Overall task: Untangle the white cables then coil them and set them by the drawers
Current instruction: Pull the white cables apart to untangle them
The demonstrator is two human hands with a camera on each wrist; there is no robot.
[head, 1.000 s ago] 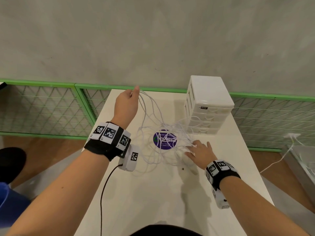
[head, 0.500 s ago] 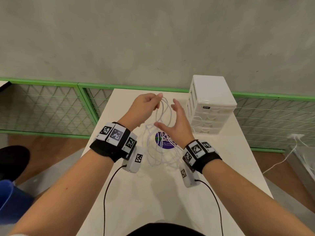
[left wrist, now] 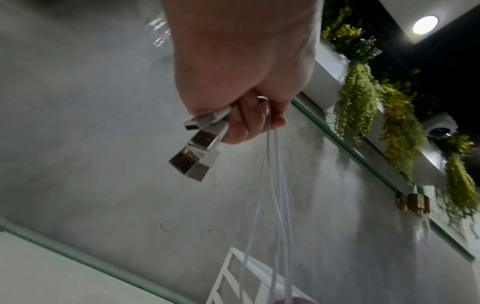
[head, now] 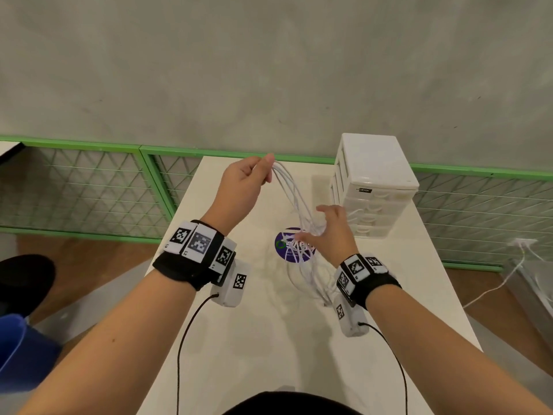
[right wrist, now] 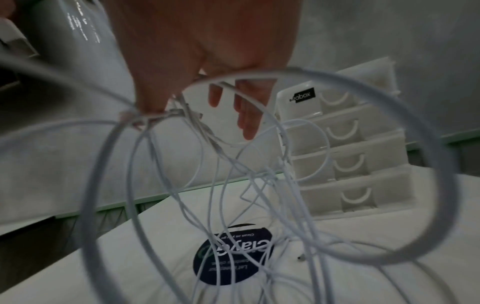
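Several white cables (head: pixel 291 193) hang in a bundle from my raised left hand (head: pixel 263 172). In the left wrist view that hand (left wrist: pixel 246 121) grips their metal USB plugs (left wrist: pixel 197 148) in a fist, and the cords drop below it. Lower down, my right hand (head: pixel 317 227) closes loosely round the bundle between thumb and fingers. The right wrist view shows the cables (right wrist: pixel 182 185) bunched at my thumb (right wrist: pixel 150 100), then spreading into tangled loops down to the table. The white drawer unit (head: pixel 374 187) stands at the back right, just beyond my right hand.
The white table (head: pixel 269 354) carries a round purple sticker (head: pixel 284 253) under the cable loops. A green mesh fence (head: pixel 89 187) runs behind the table along the grey wall. A blue bin (head: pixel 18 348) sits on the floor at left, and another white cord (head: pixel 493 289) at right.
My right hand left the table, rose to the bundle near my left hand, then slid down along the cables. The spread loops are now drawn into one bundle.
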